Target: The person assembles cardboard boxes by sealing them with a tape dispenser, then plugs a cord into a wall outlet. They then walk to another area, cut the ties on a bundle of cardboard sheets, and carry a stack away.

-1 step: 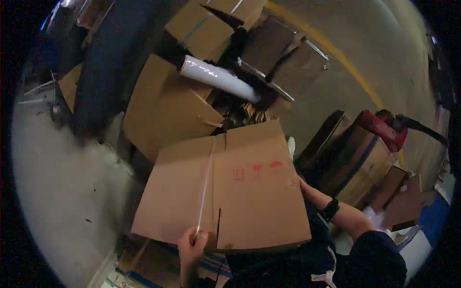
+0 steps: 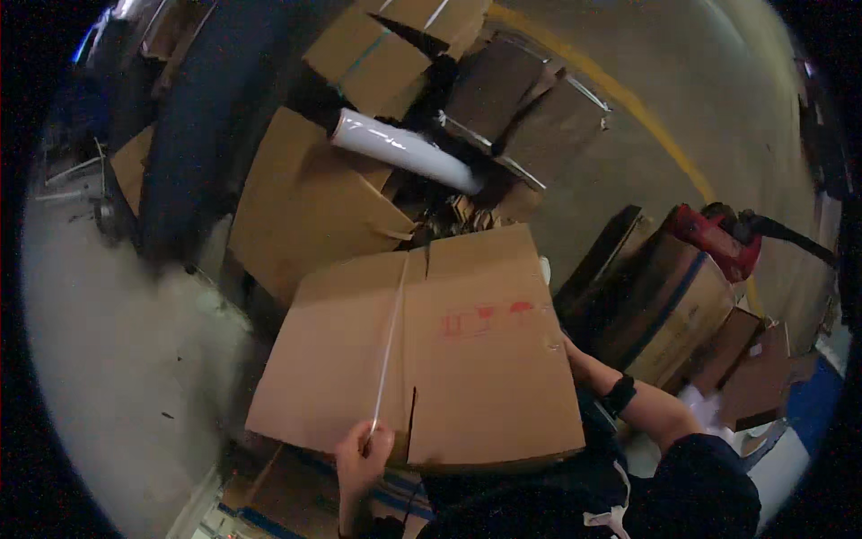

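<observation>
A flattened cardboard box point(image 2: 485, 386) with red printed marks and a slit at its near edge lies in front of me. Down its left part runs a thin white strap point(image 2: 390, 346), from the far edge to the near one. At the near edge my left hand point(image 2: 364, 451) is closed in a pinch on the strap's end. My right hand point(image 2: 572, 352) grips the right edge of the cardboard; its fingers are mostly hidden behind the sheet. A black band circles the right wrist.
Beyond the cardboard, a roll of clear wrap point(image 2: 404, 151) rests by a larger brown cardboard sheet point(image 2: 301, 202). Strapped cardboard bundles point(image 2: 368, 58) stand farther back. At right are a red tool-like object point(image 2: 714, 242) and a blue-banded carton point(image 2: 682, 305). A yellow line point(image 2: 637, 112) crosses the floor.
The view has shifted very slightly, and the cardboard sits a touch farther right in it. Both hands keep their holds.
</observation>
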A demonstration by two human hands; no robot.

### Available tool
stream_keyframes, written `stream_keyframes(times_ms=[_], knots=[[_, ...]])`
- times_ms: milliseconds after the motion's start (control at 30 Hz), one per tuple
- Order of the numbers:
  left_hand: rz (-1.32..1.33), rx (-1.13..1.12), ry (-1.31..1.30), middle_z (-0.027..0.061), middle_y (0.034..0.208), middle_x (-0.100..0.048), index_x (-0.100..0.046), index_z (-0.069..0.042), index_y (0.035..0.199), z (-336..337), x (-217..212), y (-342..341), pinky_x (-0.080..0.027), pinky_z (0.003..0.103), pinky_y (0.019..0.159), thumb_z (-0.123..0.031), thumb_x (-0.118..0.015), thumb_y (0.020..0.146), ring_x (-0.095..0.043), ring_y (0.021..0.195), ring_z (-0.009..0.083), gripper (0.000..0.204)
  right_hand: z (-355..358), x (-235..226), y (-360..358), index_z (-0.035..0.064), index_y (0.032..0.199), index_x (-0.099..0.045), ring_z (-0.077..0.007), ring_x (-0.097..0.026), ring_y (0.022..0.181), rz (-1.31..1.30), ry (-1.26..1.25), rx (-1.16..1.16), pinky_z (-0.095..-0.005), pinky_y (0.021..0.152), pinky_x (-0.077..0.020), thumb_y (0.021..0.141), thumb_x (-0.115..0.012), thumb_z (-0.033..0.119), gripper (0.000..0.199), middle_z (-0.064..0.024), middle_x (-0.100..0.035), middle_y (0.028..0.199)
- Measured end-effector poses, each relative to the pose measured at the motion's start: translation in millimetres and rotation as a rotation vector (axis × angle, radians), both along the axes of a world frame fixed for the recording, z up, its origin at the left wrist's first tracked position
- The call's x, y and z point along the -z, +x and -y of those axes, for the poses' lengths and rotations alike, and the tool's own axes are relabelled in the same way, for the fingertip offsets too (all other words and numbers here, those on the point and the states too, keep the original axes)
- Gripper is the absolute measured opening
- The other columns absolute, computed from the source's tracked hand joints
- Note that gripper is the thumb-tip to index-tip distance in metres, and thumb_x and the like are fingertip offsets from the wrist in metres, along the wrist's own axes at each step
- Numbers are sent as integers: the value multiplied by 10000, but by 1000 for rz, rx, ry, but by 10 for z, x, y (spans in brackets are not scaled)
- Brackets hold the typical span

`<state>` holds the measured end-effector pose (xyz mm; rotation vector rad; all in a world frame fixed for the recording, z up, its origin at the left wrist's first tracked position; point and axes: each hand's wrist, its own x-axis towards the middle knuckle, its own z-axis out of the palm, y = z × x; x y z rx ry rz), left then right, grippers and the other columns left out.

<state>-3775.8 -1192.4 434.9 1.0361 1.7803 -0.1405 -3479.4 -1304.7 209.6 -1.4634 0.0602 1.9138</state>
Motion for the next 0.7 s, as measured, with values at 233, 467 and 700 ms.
stream_keyframes(times_ms=[233,467,700], knots=[[108,426,184,10,488,-361,-596,-37,817,-270,-114,1211,-306,250,437,-237,-710,745,-370,458,64,242,887,-251,560,36,1231,-518,-232,-547,1047,59,-60,271,-359,909,-440,960,-435,357,428,-95,-578,1172],[209,547,547,-24,510,-321,-598,-44,795,-1099,-109,1672,-283,257,425,-296,-748,732,-340,472,58,300,372,120,762,33,1229,-518,-226,-553,1025,127,23,404,-342,905,-441,967,-427,351,421,-91,-582,1161],[282,727,1171,-6,740,-587,-672,-28,918,-3390,888,1646,-372,213,591,-331,-529,917,-487,653,74,334,-2336,1502,1170,30,1228,-518,-219,-558,1004,218,391,679,-325,901,-443,975,-420,344,415,-87,-586,1150]])
